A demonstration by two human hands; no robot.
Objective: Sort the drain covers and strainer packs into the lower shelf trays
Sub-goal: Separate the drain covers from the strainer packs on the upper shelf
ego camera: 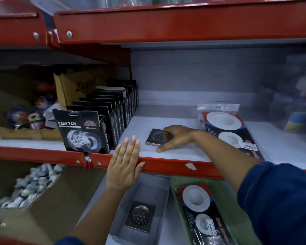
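A square steel drain cover (155, 137) lies flat on the white middle shelf (184, 152). My right hand (177, 137) grips its right edge, thumb at the near corner and fingers over the far side. A strainer pack (228, 128) with white round strainers lies to the right on the same shelf. My left hand (125, 162) rests flat and empty on the red shelf lip (166, 165). Below, a grey tray (154, 188) holds another drain cover (140, 216). Beside it, a green tray (177, 183) holds a strainer pack (200, 209).
A row of black nano tape boxes (102, 121) stands left of the drain cover. Cardboard boxes with tape rolls (25, 119) fill the far left. A box of small white and blue items (30, 184) sits lower left. The red upper shelf (166, 23) overhangs.
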